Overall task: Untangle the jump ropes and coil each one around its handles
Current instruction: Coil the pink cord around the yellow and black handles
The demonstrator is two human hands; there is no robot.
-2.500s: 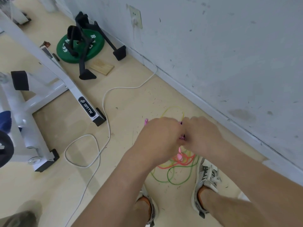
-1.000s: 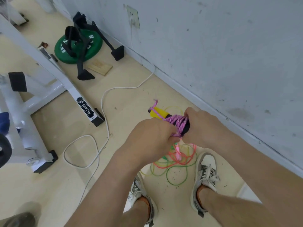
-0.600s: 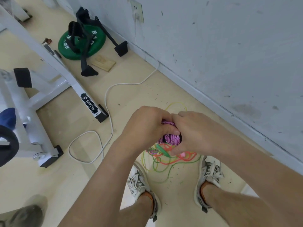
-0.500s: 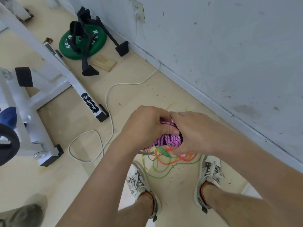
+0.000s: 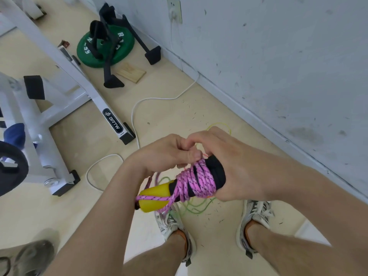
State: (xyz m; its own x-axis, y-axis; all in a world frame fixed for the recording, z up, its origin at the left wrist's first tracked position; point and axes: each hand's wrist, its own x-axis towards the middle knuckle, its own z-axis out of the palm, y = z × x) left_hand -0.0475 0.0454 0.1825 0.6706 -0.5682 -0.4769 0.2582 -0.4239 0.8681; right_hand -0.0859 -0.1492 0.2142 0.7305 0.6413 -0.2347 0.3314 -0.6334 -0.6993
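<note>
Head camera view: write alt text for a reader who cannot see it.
The right hand grips black-and-yellow foam handles wound with pink braided jump rope; the left hand pinches that rope. Below lie tangled thin green and orange ropes.

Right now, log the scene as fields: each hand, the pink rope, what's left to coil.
left hand: fingers pinch the pink rope at the coil's top
right hand: grips the handles
pink rope: wound round the handles, a few strands hanging loose at the lower end
left to coil: green rope, lying tangled below the hands
</note>
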